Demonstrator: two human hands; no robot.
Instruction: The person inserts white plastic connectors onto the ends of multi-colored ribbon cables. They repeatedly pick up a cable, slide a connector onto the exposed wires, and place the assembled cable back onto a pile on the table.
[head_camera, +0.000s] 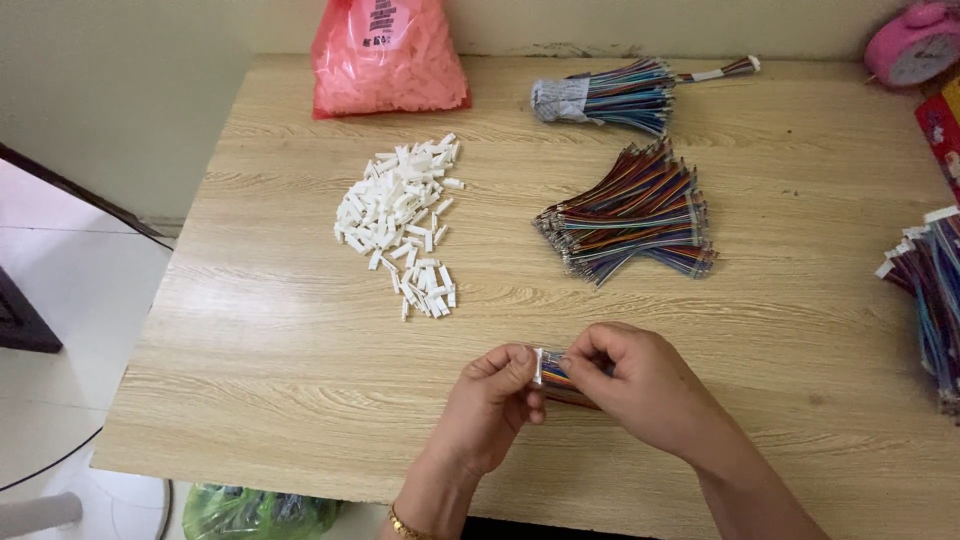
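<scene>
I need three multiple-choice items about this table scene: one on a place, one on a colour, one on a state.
1. Where does the pile of white connectors lie?
A. left of the loose wire bundle
B. right of it
C. inside the bag

2. What colour is the plastic bag at the far edge?
A. blue
B. pink
C. black

3. What are the hands doing?
A. resting flat
B. both holding one small wire bundle
C. lifting the clock

Answers:
1 A, the pile sits left of the fanned wires.
2 B, the bag is pink.
3 B, the left hand and the right hand pinch the same bundle above the table.
</scene>
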